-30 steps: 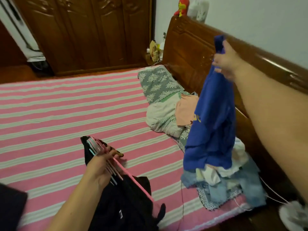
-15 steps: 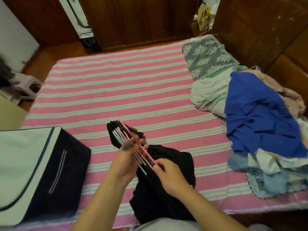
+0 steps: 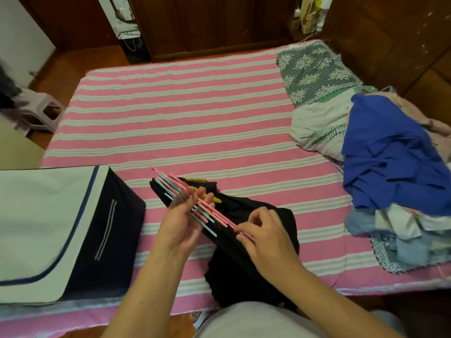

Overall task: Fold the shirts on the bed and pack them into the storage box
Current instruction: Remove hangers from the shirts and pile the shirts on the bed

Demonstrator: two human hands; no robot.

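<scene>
A black shirt [image 3: 246,242] hangs from a bunch of thin pink and teal hangers [image 3: 185,198] over the near edge of the pink striped bed [image 3: 185,123]. My left hand [image 3: 181,223] holds the hangers from below, fingers nearly straight with the thumb over them. Lower down the bunch, my right hand [image 3: 266,232] pinches a pink hanger. A blue shirt [image 3: 388,154] lies on top of a clothes pile [image 3: 402,230] at the bed's right side. The dark storage box [image 3: 114,230] with a white lid [image 3: 36,223] stands on the bed at the left.
A grey floral pillow [image 3: 314,71] and a white patterned cloth [image 3: 317,128] lie at the far right. The wooden headboard [image 3: 400,37] runs along the right, a wardrobe [image 3: 207,23] behind the bed. A plastic stool [image 3: 39,111] stands on the floor at the left.
My right hand let the blue shirt drop onto the pile and came down to the hangers. The view tilted down and left, bringing the storage box into sight.
</scene>
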